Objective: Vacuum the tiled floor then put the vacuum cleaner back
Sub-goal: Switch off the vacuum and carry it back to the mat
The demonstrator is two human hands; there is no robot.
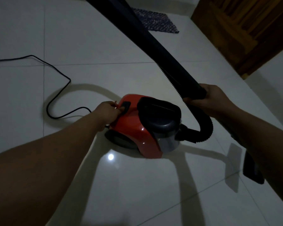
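A small red canister vacuum cleaner [134, 128] with a black top handle stands on the white tiled floor [88, 38] in the middle of the view. My left hand [107, 112] rests against its rear end, fingers on the black switch there. My right hand [207, 99] is wrapped around the near end of the black wand [147, 38], which slants up and away to the top of the view. A ribbed black hose [204, 126] curves from that grip down into the front of the canister.
The black power cord [59, 75] loops over the tiles to the left of the vacuum cleaner. A dark woven mat [155, 20] lies at the far end. A wooden door [245, 33] fills the upper right. A dark flat object [252, 170] shows beside my right forearm.
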